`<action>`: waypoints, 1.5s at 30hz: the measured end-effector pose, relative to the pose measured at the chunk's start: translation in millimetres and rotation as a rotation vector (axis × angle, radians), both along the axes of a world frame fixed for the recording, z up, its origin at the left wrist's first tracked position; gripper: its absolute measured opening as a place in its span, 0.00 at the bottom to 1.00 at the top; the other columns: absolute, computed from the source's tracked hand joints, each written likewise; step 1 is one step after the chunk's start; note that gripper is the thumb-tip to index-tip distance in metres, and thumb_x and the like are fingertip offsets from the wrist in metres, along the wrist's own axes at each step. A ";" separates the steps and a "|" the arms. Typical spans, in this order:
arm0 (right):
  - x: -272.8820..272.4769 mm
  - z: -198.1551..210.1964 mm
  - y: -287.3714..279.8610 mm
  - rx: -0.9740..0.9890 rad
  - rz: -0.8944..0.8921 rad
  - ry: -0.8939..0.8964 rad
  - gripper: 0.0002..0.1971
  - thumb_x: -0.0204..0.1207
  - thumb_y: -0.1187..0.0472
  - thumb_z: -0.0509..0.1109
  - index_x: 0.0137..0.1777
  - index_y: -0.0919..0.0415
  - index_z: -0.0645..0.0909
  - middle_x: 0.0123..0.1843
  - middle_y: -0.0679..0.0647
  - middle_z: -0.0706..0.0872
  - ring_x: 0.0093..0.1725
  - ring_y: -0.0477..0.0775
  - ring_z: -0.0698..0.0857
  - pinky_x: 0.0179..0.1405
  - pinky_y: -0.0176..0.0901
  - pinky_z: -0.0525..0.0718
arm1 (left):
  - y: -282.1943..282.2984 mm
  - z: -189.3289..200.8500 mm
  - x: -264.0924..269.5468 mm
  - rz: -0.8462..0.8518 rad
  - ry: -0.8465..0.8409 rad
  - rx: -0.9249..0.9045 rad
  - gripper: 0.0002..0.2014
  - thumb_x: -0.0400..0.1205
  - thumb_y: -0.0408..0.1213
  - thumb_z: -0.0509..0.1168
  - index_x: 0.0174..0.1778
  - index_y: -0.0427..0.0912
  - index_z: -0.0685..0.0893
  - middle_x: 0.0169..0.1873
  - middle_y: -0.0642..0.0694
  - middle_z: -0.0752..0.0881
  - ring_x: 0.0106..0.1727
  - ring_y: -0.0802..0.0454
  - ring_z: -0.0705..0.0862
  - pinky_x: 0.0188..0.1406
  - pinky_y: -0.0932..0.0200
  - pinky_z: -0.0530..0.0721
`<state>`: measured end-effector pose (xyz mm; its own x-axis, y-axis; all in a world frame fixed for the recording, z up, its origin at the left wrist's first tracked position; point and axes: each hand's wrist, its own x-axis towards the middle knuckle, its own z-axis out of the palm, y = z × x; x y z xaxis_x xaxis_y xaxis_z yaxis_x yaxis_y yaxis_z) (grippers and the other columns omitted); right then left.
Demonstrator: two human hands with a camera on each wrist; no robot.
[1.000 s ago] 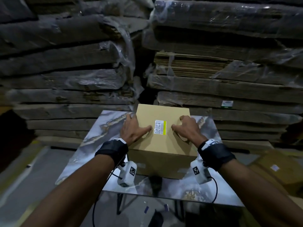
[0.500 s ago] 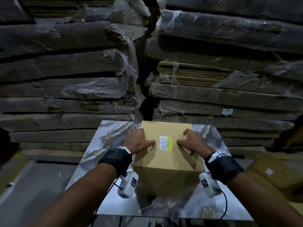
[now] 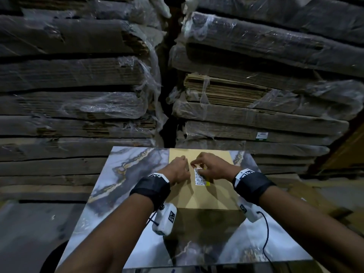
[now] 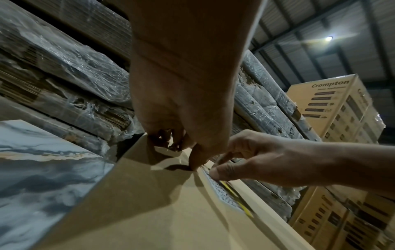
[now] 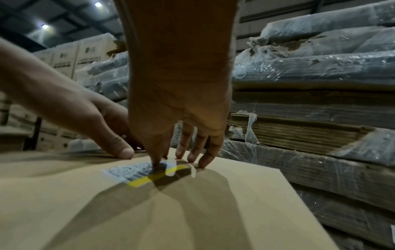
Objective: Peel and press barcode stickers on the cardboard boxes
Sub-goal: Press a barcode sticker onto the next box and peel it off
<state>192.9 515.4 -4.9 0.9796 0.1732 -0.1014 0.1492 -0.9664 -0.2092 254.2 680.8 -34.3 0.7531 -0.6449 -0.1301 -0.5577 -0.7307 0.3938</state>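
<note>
A plain cardboard box (image 3: 199, 196) stands on the marble-patterned table (image 3: 126, 174). On its top lies a white barcode sticker (image 3: 201, 177) with a yellow stripe along its right edge. Both hands meet at the sticker's far end. My left hand (image 3: 186, 167) has its fingers curled in, and its thumb tip (image 4: 195, 166) presses the box beside the sticker's (image 4: 224, 194) far corner. My right hand (image 3: 197, 164) pinches the far end of the sticker (image 5: 136, 172) with thumb (image 5: 157, 162) and forefinger. Its other fingertips (image 5: 203, 163) rest on the box top. The sticker's far end looks slightly lifted.
Tall stacks of flattened cardboard wrapped in plastic film (image 3: 78, 105) (image 3: 256, 115) rise right behind the table. Printed cartons (image 4: 333, 108) are piled to the right, and more cartons (image 5: 85, 50) to the left. The table's bare marble surface flanks the box on both sides.
Both hands lay spread on the box top either side of the sticker. They have moved inward to its far end and their fingers have curled. The head view has tilted upward.
</note>
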 end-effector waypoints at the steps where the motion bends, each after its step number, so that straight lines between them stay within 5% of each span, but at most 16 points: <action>1: 0.3 0.8 0.3 -0.020 0.024 -0.003 0.20 0.80 0.57 0.72 0.72 0.55 0.86 0.60 0.59 0.84 0.55 0.61 0.85 0.53 0.49 0.81 | 0.3 -0.1 1.7 0.006 -0.007 -0.005 0.21 0.84 0.36 0.65 0.72 0.29 0.76 0.74 0.31 0.74 0.73 0.35 0.74 0.69 0.50 0.72; 8: 6.2 7.5 -5.2 -0.083 0.158 -0.051 0.13 0.78 0.60 0.75 0.61 0.56 0.92 0.57 0.53 0.91 0.54 0.58 0.88 0.50 0.48 0.82 | 1.5 12.6 5.1 0.079 0.058 0.054 0.10 0.75 0.40 0.72 0.51 0.45 0.81 0.55 0.37 0.84 0.58 0.38 0.83 0.44 0.57 0.78; 14: 13.2 9.4 -7.5 -0.083 0.178 -0.064 0.13 0.74 0.67 0.73 0.54 0.56 0.94 0.51 0.53 0.94 0.52 0.59 0.90 0.49 0.47 0.82 | -5.8 23.4 -2.1 0.165 0.100 0.093 0.07 0.72 0.38 0.69 0.40 0.48 0.77 0.51 0.38 0.82 0.52 0.40 0.83 0.42 0.56 0.78; 19: 17.3 -3.1 -14.0 -0.085 0.193 -0.132 0.08 0.79 0.62 0.69 0.52 0.55 0.89 0.51 0.54 0.90 0.52 0.61 0.86 0.43 0.47 0.74 | -6.6 25.9 -4.6 0.212 0.120 0.082 0.07 0.71 0.36 0.66 0.31 0.48 0.74 0.42 0.41 0.80 0.46 0.41 0.80 0.41 0.59 0.78; 25: 19.6 -21.8 -18.5 -0.110 0.244 -0.136 0.10 0.89 0.55 0.60 0.57 0.60 0.80 0.51 0.60 0.80 0.52 0.66 0.80 0.43 0.56 0.75 | -3.7 24.9 -9.5 0.208 0.091 0.050 0.05 0.76 0.39 0.68 0.42 0.50 0.78 0.46 0.43 0.80 0.51 0.44 0.78 0.47 0.59 0.74; 31: 19.9 -20.4 -23.4 -0.074 0.310 -0.121 0.12 0.91 0.54 0.56 0.59 0.62 0.76 0.48 0.61 0.76 0.47 0.63 0.75 0.45 0.55 0.71 | -3.1 24.1 -11.4 0.190 0.056 0.055 0.05 0.77 0.42 0.68 0.47 0.51 0.80 0.52 0.41 0.84 0.59 0.41 0.81 0.53 0.57 0.78; 38: 15.5 -10.4 -31.1 0.071 0.284 -0.039 0.03 0.87 0.63 0.60 0.52 0.56 0.73 0.44 0.52 0.76 0.42 0.54 0.73 0.45 0.51 0.73 | -2.6 24.1 -9.8 0.194 0.019 0.068 0.22 0.81 0.41 0.68 0.73 0.45 0.80 0.68 0.39 0.81 0.72 0.41 0.77 0.58 0.59 0.72; 41: 14.0 -9.4 -35.0 0.172 0.226 -0.057 0.13 0.78 0.69 0.66 0.61 0.58 0.76 0.39 0.50 0.80 0.38 0.47 0.76 0.37 0.45 0.73 | -2.5 24.2 -9.5 0.202 0.011 0.066 0.24 0.82 0.41 0.68 0.75 0.46 0.78 0.69 0.40 0.80 0.73 0.41 0.75 0.54 0.61 0.67; 45: 11.1 -7.8 -37.8 0.122 0.255 -0.090 0.12 0.79 0.63 0.72 0.60 0.54 0.89 0.49 0.54 0.85 0.48 0.53 0.85 0.48 0.47 0.84 | -1.5 23.3 -9.8 0.224 0.051 0.062 0.26 0.80 0.41 0.69 0.76 0.47 0.77 0.72 0.40 0.77 0.74 0.41 0.74 0.61 0.59 0.71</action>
